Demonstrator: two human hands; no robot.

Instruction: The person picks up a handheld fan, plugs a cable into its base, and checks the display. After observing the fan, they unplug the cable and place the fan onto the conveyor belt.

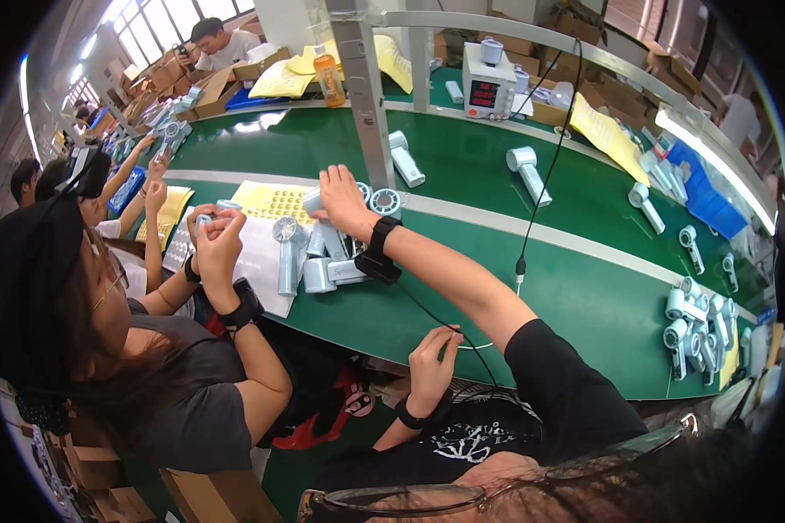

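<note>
My right hand (344, 202) reaches across to the left, its fingers bent round a light blue handheld fan (311, 201) at the back of a cluster. Against that cluster lie more fans, among them a round-headed one (385, 202) and an upright-looking one (287, 261). Close to my body, my left hand (432, 368) is closed in a pinch at the end of a thin white cable (481, 347). That cable runs behind my right forearm to a black lead hanging from above. Dark bands sit on both my wrists, and a black cord passes by my left fingertips.
A co-worker (192, 383) sits close on my left, hands raised over white sheets (266, 240). A metal post (362, 96) rises behind my right hand. Several fans are piled at the right (698, 322). Beyond the rail stand a display box (488, 83) and a blue bin (706, 192).
</note>
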